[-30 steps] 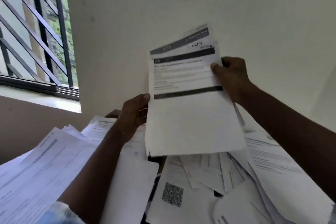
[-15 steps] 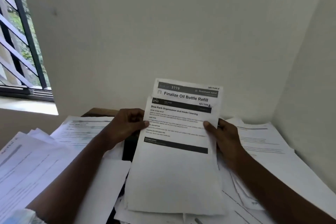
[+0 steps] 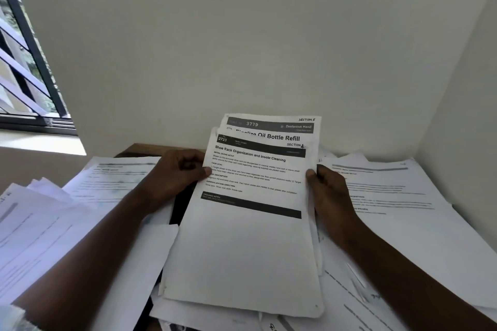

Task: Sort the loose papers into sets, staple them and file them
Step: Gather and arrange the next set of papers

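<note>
A small stack of printed sheets (image 3: pixel 247 244) stands tilted in front of me, its lower edge resting on the paper pile. The front sheet is headed "Shoe Rack Organization and Insole Cleaning". A sheet behind it (image 3: pixel 271 126), headed "Finalize Oil Bottle Refill", sticks out above. My left hand (image 3: pixel 180 172) grips the stack's left edge with the thumb on the front. On the opposite edge my right hand (image 3: pixel 328 191) holds it the same way. No stapler or file shows.
Loose printed papers cover the dark desk: a heap at the left (image 3: pixel 48 226), sheets at the right (image 3: pixel 390 196), more under the stack (image 3: pixel 231 317). A pale wall (image 3: pixel 242 35) stands close behind, a side wall at the right, a barred window (image 3: pixel 24 75) at the left.
The stack came down from held high to resting on the pile, and the view shifted right. The front sheet slid up, covering more of the sheet behind.
</note>
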### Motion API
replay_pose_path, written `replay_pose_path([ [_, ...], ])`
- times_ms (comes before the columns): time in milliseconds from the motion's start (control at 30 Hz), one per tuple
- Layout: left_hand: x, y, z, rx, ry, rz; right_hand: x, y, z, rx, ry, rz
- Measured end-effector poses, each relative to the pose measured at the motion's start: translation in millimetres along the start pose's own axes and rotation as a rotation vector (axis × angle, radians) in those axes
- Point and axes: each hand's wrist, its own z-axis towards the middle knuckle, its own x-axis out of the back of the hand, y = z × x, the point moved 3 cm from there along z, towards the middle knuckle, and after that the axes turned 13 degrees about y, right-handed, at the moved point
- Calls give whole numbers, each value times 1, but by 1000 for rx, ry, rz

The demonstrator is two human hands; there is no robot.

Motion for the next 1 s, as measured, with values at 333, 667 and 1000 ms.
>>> replay_pose_path([
  [333, 3, -1, 3, -84, 148, 139, 5, -3, -4, 89, 102, -120],
  [667, 7, 18, 10, -292, 336, 524, -17, -57, -49, 807, -32, -417],
  [1000, 166, 74, -85, -96, 560, 841, -170, -120, -160, 639, -669, -402],
])
